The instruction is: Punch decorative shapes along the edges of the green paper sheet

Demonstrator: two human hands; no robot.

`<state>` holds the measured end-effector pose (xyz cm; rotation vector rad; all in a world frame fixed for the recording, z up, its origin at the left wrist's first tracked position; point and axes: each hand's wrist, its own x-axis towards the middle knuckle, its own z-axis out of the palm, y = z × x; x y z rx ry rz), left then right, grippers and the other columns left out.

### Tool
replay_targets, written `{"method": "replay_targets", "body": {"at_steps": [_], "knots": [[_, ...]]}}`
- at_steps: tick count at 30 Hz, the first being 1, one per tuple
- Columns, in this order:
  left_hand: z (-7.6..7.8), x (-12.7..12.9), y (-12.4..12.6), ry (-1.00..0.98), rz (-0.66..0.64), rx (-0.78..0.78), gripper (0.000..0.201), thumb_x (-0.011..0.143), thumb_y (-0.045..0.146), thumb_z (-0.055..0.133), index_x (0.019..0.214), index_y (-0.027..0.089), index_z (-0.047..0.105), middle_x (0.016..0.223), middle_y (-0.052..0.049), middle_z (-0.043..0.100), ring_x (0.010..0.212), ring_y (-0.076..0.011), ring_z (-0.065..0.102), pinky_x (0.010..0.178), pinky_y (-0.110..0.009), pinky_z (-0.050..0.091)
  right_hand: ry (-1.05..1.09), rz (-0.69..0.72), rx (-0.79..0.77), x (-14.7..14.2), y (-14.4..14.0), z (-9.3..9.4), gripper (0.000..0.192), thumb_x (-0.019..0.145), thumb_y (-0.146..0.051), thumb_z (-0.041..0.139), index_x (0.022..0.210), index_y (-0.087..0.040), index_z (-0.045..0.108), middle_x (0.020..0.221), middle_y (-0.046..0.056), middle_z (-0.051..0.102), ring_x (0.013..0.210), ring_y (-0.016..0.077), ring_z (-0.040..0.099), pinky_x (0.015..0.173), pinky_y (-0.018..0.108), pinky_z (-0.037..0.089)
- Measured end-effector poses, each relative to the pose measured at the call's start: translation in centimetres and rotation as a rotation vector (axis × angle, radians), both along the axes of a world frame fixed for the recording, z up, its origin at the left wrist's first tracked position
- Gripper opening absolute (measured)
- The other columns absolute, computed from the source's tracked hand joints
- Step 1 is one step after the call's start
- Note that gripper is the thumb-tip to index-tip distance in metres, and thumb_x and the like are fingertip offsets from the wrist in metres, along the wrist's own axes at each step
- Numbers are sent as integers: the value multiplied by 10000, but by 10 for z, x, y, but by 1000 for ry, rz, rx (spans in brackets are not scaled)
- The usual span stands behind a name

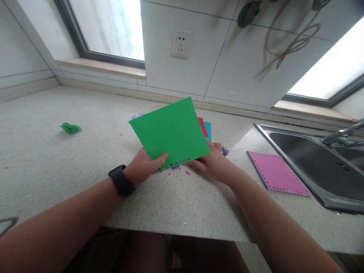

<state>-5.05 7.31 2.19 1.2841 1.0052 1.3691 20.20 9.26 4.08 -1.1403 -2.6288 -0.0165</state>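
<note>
left hand [143,165] grip clamped on green card [170,132] punched edge | right hand [214,163] grip under it, cannot tell | bare table [57,167] left of card

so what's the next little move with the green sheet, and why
Probably slide the green sheet sideways a little. The left hand and right hand both hold it by its lower edge, where a row of punched holes runs only part of the way along, leaving the rest unpunched. Bits of confetti lie on the counter below.

I pinch the green sheet [170,131] in my left hand [143,167]. My right hand [214,163] steadies its punched edge. A pink sheet [277,174] lies at three o'clock.
</note>
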Motion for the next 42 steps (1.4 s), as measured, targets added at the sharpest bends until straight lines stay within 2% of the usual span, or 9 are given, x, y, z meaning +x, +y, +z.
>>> {"method": "replay_targets", "body": {"at_steps": [3,6,11,15,22,29,35,39,42], "knots": [[1,-1,-1,66,-53,26,286,710,250,786,975,185,701,737,-56,717,852,-268,731,605,-301,606,3,14,17,0,1,-2,265,1040,-402,506,1026,-266,733,1146,98,682,1085,313,523,927,487,408],[-1,-2,0,74,-90,33,277,749,271,768,1001,189,690,686,-38,686,876,-276,731,636,-318,615,-5,-15,9,-1,1,-3,251,1038,-347,491,1004,-242,716,1109,100,675,1063,311,507,910,474,406],[-5,-3,1,41,-171,-24,351,805,318,751,1114,171,672,623,-9,644,776,-247,728,593,-297,601,-17,-36,0,-2,-1,0,275,1049,-339,464,978,-234,708,1075,87,671,1025,297,496,896,461,386],[-6,-4,2,10,-186,-83,405,809,331,755,1172,170,673,679,-23,683,661,-202,696,505,-248,546,-22,-49,14,-2,-1,2,252,1037,-369,507,1001,-243,722,1083,77,676,1028,300,499,901,461,383],[-10,-3,2,-52,-84,-199,392,733,341,809,1078,181,713,747,-57,724,446,-137,584,347,-214,423,-2,-66,6,-1,1,1,259,1035,-351,496,1074,-254,733,1113,83,701,1045,312,527,915,477,416],[-4,0,9,-200,142,-206,380,701,375,810,1005,188,679,856,-38,735,551,-142,642,423,-227,498,107,-54,18,-9,-5,5,277,1030,-362,506,1194,-253,700,1183,84,706,1091,297,560,954,468,399],[-6,0,9,-158,134,-161,318,743,391,786,960,182,684,774,-15,696,523,-122,602,430,-219,487,72,-26,55,-31,-14,2,304,1011,-443,550,1207,-257,688,1220,74,704,1109,301,554,972,471,344],[-9,-1,9,-133,130,-140,280,775,398,764,934,180,689,772,-11,692,502,-106,574,417,-210,465,17,-32,88,-39,-15,0,368,1017,-390,523,1353,-270,612,1325,82,663,1138,309,540,976,489,318],[-7,0,9,-159,151,-136,284,761,393,773,919,175,684,783,-12,697,506,-106,575,407,-206,454,1,-14,71,-39,-16,2,346,1007,-383,526,1320,-285,638,1309,67,672,1136,310,535,972,490,312]]}}
